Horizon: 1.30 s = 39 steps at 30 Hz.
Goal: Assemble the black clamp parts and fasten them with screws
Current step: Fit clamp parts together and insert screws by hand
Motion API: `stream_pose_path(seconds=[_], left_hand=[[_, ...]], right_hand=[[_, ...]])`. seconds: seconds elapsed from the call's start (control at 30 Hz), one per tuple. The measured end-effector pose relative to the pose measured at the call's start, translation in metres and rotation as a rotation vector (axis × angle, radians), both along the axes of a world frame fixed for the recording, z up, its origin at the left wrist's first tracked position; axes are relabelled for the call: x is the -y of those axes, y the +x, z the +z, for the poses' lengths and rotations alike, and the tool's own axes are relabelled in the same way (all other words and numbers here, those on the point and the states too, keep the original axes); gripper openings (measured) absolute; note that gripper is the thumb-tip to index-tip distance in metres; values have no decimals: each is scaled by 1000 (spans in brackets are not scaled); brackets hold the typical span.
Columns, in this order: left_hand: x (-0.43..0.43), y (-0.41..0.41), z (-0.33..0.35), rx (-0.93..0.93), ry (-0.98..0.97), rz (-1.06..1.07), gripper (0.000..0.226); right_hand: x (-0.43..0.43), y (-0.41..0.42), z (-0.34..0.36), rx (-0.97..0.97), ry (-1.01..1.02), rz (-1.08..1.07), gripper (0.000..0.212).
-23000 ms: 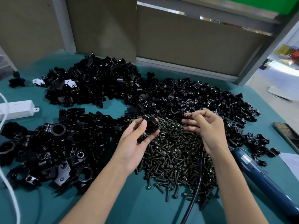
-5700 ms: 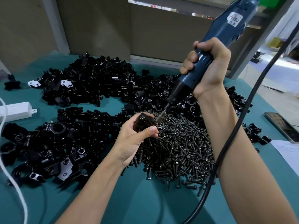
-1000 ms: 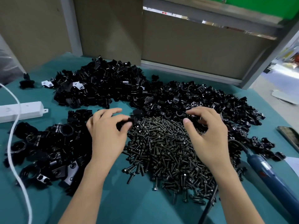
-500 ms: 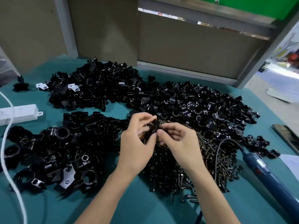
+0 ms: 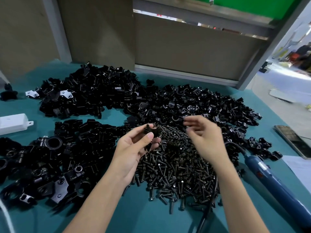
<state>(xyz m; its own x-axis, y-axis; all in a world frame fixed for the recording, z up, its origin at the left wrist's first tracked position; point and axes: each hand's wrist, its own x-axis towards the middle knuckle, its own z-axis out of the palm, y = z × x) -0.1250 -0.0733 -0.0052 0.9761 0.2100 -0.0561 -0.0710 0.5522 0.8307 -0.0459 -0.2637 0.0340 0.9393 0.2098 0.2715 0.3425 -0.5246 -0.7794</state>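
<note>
My left hand (image 5: 134,147) pinches a small black clamp part (image 5: 150,134) between thumb and fingers, raised over the near edge of the dark screw pile (image 5: 176,163). My right hand (image 5: 204,137) hovers to its right, blurred, with loosely bent fingers reaching toward the heap of loose black clamp halves (image 5: 207,105); I see nothing held in it. A second heap of black parts (image 5: 87,95) lies at the back left. Assembled clamps (image 5: 43,158) are piled at the near left.
A blue electric screwdriver (image 5: 276,182) lies at the right on the teal table (image 5: 151,221), its black cord running under my right forearm. A phone (image 5: 293,140) and a paper sheet (image 5: 301,167) are at the far right. A white power strip (image 5: 13,123) sits at the left.
My hands were together on the clamp part half a second ago. The right hand has since pulled away to the right, toward the clamp halves, while the left keeps the part.
</note>
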Motion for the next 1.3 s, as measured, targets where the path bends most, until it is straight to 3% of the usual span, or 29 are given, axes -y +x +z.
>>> stream_pose_path(seconds=[0.1,0.23,0.43,0.8,0.93,1.17,1.3], left_hand=[[-2,1,-1,5,-121,-6,29],[-2,2,-2,-19,-159,5,30],[-2,-1,3,-11,-157,-17,32],[3,-4,5,-17,-78,-66,34],[2,-3,4,-17,-78,-56,34],[-1,1,-1,1,-72,-55,34],[-1,2,-4,-4,-58,-57,36]], right_hand=[[25,25,-1,51,-231,-269,39],[52,46,-4,43,-410,-402,52],[68,65,-7,-67,-485,-361,27],[59,68,-2,60,-629,-325,31],[63,72,-8,29,-528,-345,34],[88,72,-4,-78,9,-376,15],[114,71,-2,-123,166,-446,21]])
